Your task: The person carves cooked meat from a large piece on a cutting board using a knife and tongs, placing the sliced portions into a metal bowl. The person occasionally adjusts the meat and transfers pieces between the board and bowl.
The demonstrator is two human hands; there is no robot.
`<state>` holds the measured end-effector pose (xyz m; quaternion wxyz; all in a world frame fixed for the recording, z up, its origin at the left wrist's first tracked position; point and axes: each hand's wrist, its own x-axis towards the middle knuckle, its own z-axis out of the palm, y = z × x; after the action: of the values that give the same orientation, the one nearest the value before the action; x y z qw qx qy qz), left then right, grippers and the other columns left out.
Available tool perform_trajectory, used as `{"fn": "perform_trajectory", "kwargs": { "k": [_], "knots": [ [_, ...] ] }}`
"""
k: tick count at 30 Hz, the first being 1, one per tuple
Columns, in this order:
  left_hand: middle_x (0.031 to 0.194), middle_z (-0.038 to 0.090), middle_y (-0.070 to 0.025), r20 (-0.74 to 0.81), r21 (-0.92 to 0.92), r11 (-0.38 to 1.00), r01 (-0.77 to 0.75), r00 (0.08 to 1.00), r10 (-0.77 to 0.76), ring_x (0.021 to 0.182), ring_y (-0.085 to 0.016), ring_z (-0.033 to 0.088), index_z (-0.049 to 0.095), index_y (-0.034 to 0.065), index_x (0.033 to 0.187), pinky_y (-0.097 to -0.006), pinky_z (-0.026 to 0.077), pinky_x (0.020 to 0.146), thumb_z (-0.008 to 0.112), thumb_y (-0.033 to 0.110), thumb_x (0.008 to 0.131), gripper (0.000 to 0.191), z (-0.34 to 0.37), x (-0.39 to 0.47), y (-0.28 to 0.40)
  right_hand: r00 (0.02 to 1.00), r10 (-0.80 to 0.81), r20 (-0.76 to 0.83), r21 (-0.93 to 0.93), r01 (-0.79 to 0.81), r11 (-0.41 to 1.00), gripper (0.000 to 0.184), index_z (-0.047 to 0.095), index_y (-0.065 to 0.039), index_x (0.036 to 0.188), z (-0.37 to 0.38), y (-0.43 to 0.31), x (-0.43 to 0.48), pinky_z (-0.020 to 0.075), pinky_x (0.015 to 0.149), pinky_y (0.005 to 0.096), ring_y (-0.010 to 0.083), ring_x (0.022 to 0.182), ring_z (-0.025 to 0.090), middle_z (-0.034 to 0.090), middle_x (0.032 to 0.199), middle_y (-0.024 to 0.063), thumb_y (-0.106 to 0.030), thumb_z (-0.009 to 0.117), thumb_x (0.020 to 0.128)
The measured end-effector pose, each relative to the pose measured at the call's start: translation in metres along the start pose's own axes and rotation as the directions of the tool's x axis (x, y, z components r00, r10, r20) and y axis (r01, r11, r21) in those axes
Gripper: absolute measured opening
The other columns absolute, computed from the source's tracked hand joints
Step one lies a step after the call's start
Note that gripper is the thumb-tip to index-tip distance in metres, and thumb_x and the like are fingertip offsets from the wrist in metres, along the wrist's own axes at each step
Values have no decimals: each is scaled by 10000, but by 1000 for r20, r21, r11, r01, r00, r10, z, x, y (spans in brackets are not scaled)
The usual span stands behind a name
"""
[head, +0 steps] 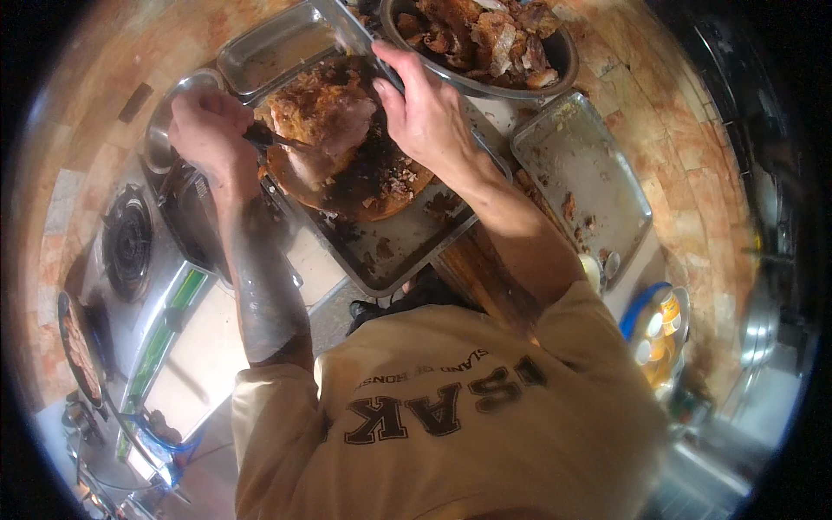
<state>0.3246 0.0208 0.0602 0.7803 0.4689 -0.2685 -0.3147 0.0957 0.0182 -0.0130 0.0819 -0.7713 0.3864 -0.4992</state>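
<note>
A large piece of roasted meat (318, 123) with a browned crust and pale cut side lies on a round, dark-stained board (370, 188). That board rests on a metal sheet pan (383, 263). My left hand (211, 133) is closed on the dark handle of a fork-like tool (266, 135), whose metal end touches the meat. In my right hand (422, 107) is a knife with a broad blade (344, 26), raised above the board's right side and pointing away from me. Small meat scraps lie on the board and pan.
An oval metal pan (572, 65) heaped with browned meat pieces stands at the back. Beside it lies a tray with scraps (585, 175). An empty-looking metal tray (279, 49), a round bowl (159, 140) and a dark pan (188, 227) are at left, near a stove burner (128, 244).
</note>
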Motion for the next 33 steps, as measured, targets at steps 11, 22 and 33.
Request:
{"fn": "perform_trajectory", "kwargs": {
  "k": [11,22,33],
  "knots": [
    [579,378,-74,68,-62,996,-68,995,72,447,-192,338,409,61,646,-354,281,424,483,188,909,301,-10,-17,2,986,157,53,-64,-154,986,323,527,-132,1287,-12,-33,35,579,685,520,458,763,688,692,838,253,-168,600,975],
    [542,337,-51,-28,-276,961,15,999,-24,470,-160,284,361,89,622,-332,264,446,449,158,888,288,-46,-17,11,660,593,461,-271,-532,802,437,418,-235,1412,8,2,-13,535,780,522,450,828,684,689,823,226,-171,557,1003],
    [545,311,-38,-7,-238,969,63,998,-66,473,-161,274,330,104,612,-336,263,467,440,156,901,314,-45,-17,7,976,214,-37,99,-209,973,436,459,-169,1392,-7,-24,19,575,740,480,435,930,698,709,952,253,-114,596,982]
  ]
}}
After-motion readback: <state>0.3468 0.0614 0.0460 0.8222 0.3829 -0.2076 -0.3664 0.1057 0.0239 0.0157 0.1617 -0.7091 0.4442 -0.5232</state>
